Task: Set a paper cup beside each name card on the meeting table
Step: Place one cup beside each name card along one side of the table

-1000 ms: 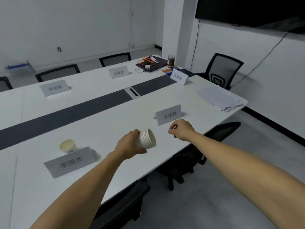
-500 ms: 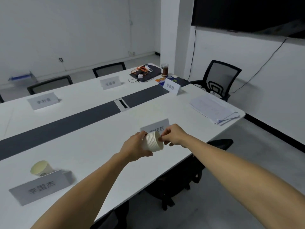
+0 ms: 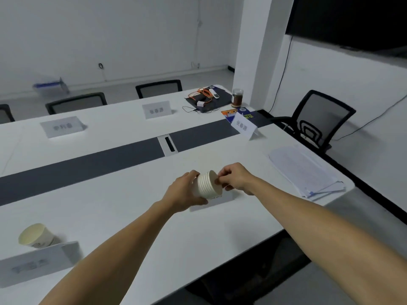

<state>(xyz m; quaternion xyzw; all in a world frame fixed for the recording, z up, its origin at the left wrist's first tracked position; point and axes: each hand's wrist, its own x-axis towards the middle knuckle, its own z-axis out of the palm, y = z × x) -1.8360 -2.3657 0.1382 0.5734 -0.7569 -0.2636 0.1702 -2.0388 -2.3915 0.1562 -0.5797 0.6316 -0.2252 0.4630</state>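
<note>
My left hand (image 3: 184, 193) grips a stack of white paper cups (image 3: 207, 184) held sideways over the white meeting table (image 3: 123, 208). My right hand (image 3: 233, 178) pinches the rim of the outermost cup. The hands and the stack hide most of the nearest name card (image 3: 217, 201). A single paper cup (image 3: 36, 235) stands upright behind the name card (image 3: 36, 261) at the lower left. Three more name cards stand farther off: one at the far left (image 3: 62, 126), one at the far middle (image 3: 156, 109), one at the right end (image 3: 243, 126).
A pile of papers (image 3: 305, 170) lies near the table's right end. A dark mat with cables (image 3: 207, 99) and a jar (image 3: 237, 97) sit at the far end. Black chairs (image 3: 317, 119) stand around the table; one is tucked under the near edge.
My right hand has come over from beside the name card to the stack's rim and pinched it. My view has shifted right, so the lower-left cup and card slid toward the frame's edge.
</note>
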